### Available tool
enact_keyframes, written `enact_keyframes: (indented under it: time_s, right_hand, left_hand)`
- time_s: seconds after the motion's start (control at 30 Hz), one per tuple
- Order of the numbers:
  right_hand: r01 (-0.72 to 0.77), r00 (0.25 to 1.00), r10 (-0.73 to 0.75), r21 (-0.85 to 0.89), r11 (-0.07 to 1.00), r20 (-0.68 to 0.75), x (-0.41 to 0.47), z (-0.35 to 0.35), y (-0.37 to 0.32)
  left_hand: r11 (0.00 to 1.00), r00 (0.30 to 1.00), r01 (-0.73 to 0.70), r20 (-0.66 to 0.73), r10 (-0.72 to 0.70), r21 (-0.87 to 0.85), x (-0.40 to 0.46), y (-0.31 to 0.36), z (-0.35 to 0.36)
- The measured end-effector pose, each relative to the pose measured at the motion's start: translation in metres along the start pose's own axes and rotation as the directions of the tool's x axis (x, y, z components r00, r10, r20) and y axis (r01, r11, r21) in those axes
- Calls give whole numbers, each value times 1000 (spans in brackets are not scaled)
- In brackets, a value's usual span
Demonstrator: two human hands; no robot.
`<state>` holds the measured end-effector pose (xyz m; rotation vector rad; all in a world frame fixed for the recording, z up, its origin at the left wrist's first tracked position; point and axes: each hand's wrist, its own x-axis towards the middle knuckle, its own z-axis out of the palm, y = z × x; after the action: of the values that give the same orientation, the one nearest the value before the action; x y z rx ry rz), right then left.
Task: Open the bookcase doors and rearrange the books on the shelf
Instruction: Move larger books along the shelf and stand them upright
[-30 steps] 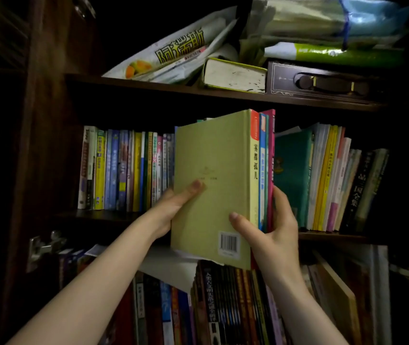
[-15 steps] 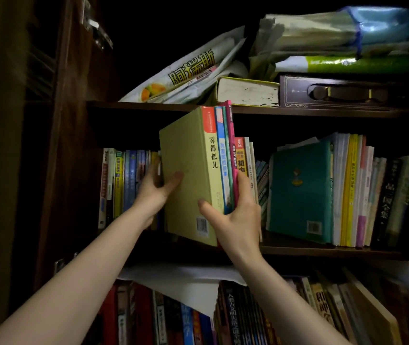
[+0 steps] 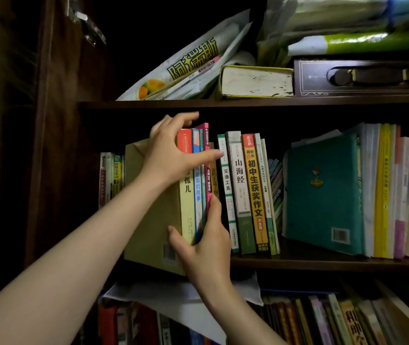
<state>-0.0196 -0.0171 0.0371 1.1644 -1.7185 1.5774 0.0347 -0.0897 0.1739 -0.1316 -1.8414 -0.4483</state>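
Head view. Olive-covered book bundle (image 3: 153, 220): on the middle shelf (image 3: 323, 263), partly inserted, just left of the upright orange-spined book (image 3: 254, 192). My left hand (image 3: 171, 155): fingers curled over the bundle's top, thumb across the spines. My right hand (image 3: 203, 242): gripping the bundle's lower end, thumb on the cover.

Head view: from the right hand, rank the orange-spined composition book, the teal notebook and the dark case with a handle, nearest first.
1. Orange-spined composition book: upright on the middle shelf, just right of the right hand.
2. Teal notebook: leaning, farther right on the same shelf.
3. Dark case with a handle: lying on the upper shelf, up and right.
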Motion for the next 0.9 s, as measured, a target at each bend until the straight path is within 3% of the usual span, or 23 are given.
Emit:
enact_keyframes:
  time_s: [0.07,0.23,0.4,0.9]
  right_hand:
    - [9,1000,-9,13,1000,22,2,0,5]
    - [21,1000,-21,4,1000,-21,9,7,13]
    - [10,997,-11,15,1000,72,12,3,20]
    - [58,958,-87,115,992,272,1,-12,18]
  left_hand:
    - [998,996,-55,-67,58,43,2,-9,2]
    - [991,991,-111,-79,105,-70,13,-24,5]
    - [994,995,-31,-90,40,100,15,-17,15]
    - [993,982,-63,-184,44,-98,2,-27,0]
